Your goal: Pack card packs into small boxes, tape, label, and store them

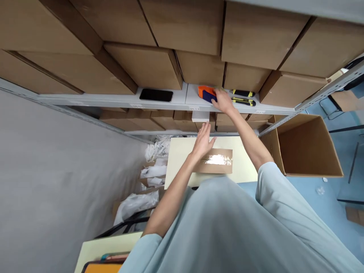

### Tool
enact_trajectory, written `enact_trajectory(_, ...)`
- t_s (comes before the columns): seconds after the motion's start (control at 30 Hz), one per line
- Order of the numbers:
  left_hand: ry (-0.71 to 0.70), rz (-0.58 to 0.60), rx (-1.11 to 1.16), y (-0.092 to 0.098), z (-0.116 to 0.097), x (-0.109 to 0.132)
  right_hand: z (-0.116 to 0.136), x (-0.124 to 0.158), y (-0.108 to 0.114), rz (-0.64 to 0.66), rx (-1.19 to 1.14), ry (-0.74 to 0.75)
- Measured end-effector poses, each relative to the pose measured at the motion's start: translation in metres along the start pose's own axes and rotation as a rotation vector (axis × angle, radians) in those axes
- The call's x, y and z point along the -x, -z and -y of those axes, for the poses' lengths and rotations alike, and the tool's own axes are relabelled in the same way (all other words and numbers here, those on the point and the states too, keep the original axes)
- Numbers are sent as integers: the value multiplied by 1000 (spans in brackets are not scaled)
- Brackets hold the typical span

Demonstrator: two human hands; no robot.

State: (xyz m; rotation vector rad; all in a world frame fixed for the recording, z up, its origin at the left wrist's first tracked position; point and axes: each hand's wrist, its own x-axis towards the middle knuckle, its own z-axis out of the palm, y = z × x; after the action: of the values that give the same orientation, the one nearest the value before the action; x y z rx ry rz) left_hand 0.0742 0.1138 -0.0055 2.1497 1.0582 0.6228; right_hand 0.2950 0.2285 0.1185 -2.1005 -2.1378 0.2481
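My right hand (222,100) is on the metal shelf, its fingers wrapped on the end of an orange and dark blue tool (207,93). Just right of it lie two black and yellow cutters (243,101). My left hand (203,140) is over the pale board, fingers stretched out, holding nothing. Beside and below it a taped cardboard box (217,161) lies on the board (178,159). A small white box (200,116) juts out from the lower shelf, just above my left fingertips.
A black phone (156,95) lies on the shelf (179,96) at left. Cardboard boxes (200,68) line the shelf's back. An open carton (309,146) stands at right. Plastic-wrapped items (139,204) are piled near the grey wall (71,163).
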Motion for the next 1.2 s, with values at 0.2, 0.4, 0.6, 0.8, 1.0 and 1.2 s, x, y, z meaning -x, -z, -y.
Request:
enact_trajectory(0.2,446,-112,6,-24,61,126,-15,187,-82,-128,-161,-228)
enact_trajectory(0.4,690,-78,88,-45,55,172,24,339,-164,202,-333,-521)
enact_trajectory(0.6,733,-23,-58,-53,41,149,41,343,-188,195,-440,-614)
enact_trajectory(0.8,776,10,-85,-63,36,134,39,317,-191,224,-302,-629)
enact_trajectory(1.0,988,-19,-66,-85,37,124,15,297,-209,315,-263,-746)
enact_trajectory(1.2,907,-25,-21,-89,51,132,-22,305,-238,202,-517,-757)
